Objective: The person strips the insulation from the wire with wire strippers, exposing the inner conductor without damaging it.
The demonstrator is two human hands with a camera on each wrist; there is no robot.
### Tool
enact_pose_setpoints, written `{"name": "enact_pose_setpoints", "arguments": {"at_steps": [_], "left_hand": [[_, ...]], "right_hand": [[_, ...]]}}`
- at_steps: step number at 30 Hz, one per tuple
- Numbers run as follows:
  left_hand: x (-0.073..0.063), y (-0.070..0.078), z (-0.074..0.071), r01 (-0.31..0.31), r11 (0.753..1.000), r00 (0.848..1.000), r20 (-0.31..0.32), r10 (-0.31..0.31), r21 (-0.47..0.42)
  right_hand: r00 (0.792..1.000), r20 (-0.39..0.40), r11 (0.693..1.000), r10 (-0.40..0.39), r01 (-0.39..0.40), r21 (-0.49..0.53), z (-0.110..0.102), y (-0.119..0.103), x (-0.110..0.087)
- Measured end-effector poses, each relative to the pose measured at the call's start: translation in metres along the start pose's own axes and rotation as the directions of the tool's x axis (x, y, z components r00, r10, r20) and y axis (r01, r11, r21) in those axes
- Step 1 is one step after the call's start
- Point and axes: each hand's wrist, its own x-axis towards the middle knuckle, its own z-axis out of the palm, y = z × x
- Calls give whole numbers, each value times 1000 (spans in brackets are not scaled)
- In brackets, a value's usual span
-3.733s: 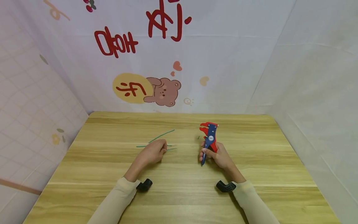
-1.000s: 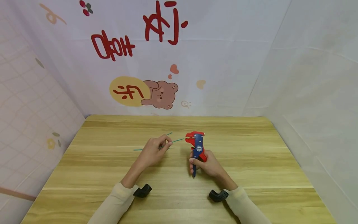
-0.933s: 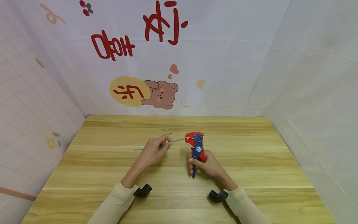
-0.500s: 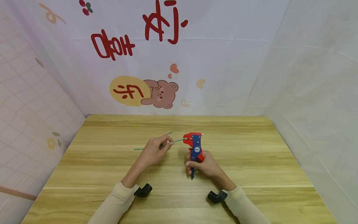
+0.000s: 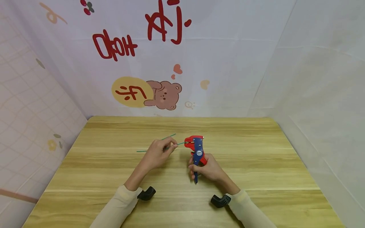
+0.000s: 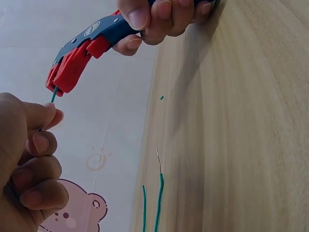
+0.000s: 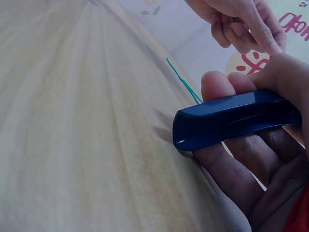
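Observation:
My left hand (image 5: 156, 153) pinches a thin green wire (image 5: 181, 143) between thumb and forefinger, a short length sticking out to the right. Its far end runs into the mouth of a red and blue wire stripper (image 5: 198, 147), which hides the tip. My right hand (image 5: 211, 167) grips the stripper's handles, fingers curled round them. In the right wrist view, the dark blue handle (image 7: 231, 121) crosses the palm. Seen from the left wrist, the wire (image 6: 54, 94) enters the red jaws just beyond my fingertips.
Two more green wires lie on the wooden table (image 5: 242, 152) behind and beside my left hand. One wire (image 6: 160, 198) has a bare metal end; the other (image 6: 144, 208) shows none. A small green scrap (image 6: 161, 97) lies near them. A printed cloth wall (image 5: 228, 63) stands behind.
My left hand has picked up a wire from the table. The stripper has come left, and the wire's end has gone from the edge of its mouth to inside it.

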Motion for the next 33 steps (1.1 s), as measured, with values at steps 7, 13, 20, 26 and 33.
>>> {"name": "enact_pose_setpoints", "arguments": {"at_steps": [7, 13, 20, 26, 33], "left_hand": [[1, 1, 0, -4, 1000, 1000, -6, 4, 10], [1, 2, -1, -4, 1000, 1000, -9, 4, 11], [1, 2, 0, -4, 1000, 1000, -9, 4, 24], [0, -1, 0, 2, 1000, 1000, -5, -2, 30], [0, -4, 1, -6, 1000, 1000, -3, 6, 27]], "right_hand": [[1000, -11, 1000, -9, 9, -10, 3, 0, 0], [1000, -4, 999, -18, 18, -43, 3, 1, 1], [1000, -7, 999, -13, 13, -43, 4, 2, 1], [1000, -4, 999, -12, 12, -39, 3, 4, 2], [999, 7, 998, -35, 36, -47, 2, 5, 2]]}}
